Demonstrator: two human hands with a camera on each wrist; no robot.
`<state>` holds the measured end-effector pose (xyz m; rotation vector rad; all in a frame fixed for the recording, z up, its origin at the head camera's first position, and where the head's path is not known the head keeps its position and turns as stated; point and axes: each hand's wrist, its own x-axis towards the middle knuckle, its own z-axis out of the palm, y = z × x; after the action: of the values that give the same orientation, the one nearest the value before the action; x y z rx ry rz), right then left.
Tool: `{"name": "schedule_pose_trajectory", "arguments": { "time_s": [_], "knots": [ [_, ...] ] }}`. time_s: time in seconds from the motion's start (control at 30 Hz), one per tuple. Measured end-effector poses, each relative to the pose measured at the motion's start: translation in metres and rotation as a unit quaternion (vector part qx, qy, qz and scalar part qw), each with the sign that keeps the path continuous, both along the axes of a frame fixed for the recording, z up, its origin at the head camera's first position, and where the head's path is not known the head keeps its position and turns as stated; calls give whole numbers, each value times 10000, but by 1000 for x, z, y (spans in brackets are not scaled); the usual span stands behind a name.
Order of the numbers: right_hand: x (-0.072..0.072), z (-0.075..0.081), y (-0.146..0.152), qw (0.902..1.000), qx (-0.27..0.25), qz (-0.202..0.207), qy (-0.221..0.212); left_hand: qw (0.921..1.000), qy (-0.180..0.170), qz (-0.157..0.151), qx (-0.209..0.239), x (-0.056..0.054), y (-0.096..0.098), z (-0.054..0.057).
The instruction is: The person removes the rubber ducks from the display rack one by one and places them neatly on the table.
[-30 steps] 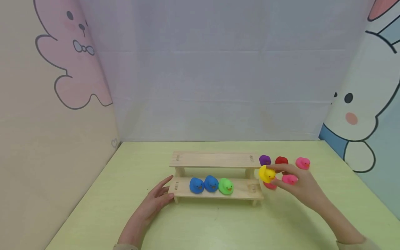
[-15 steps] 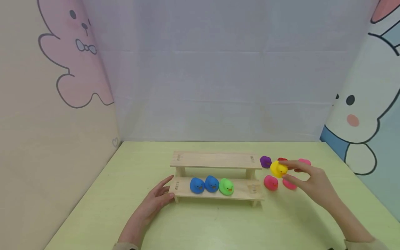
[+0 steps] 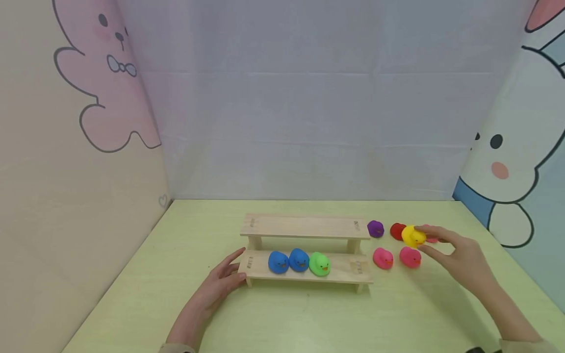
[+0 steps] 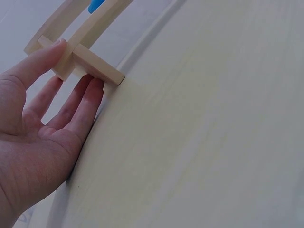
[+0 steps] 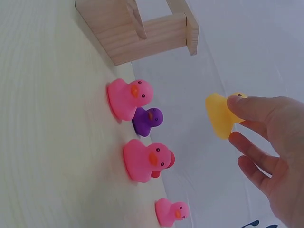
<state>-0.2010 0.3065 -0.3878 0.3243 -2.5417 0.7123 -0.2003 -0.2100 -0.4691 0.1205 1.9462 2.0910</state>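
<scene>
My right hand [image 3: 461, 260] pinches a yellow rubber duck [image 3: 412, 237] between thumb and fingers, held up above the ducks at the right. In the right wrist view, the yellow duck [image 5: 221, 114] hangs well clear of the pink ones. At the left end of a two-tier wooden shelf [image 3: 304, 226], my left hand [image 3: 216, 284] grips the lower board, thumb at its front corner. The left wrist view shows that thumb on the board and the other fingertips by the shelf's leg [image 4: 99, 66]. Two blue ducks [image 3: 278, 263] and a green duck [image 3: 320, 264] sit along the lower tier.
Right of the shelf stand a purple duck [image 3: 375, 229], a red duck [image 3: 398, 231] and two pink ducks [image 3: 383, 258] in front. A third pink duck [image 5: 171, 212] is partly behind my right hand in the head view. Cartoon-printed walls enclose the pale table [image 3: 287, 318].
My right hand has carried the yellow duck to the right and slightly back, away from the shelf, uncovering the front pink ducks. The left hand keeps its place at the shelf.
</scene>
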Motion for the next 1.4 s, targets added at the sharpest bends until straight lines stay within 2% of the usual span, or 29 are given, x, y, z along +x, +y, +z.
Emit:
{"name": "schedule_pose_trajectory", "arguments": {
  "time_s": [0.3,0.5,0.73,1.4],
  "knots": [
    [-11,-15,25,9997,-223,-123,44,10000,27,17,-3,1,1,2],
    [-15,-23,41,9994,-286,-130,-114,9999,92,-61,-6,0,1,1],
    [-16,-31,55,9991,-160,-153,-360,10000,42,-28,54,-1,0,-1],
    [-16,-47,83,9977,189,-49,-654,9999,62,-26,-86,-1,0,-2]
  ]
}}
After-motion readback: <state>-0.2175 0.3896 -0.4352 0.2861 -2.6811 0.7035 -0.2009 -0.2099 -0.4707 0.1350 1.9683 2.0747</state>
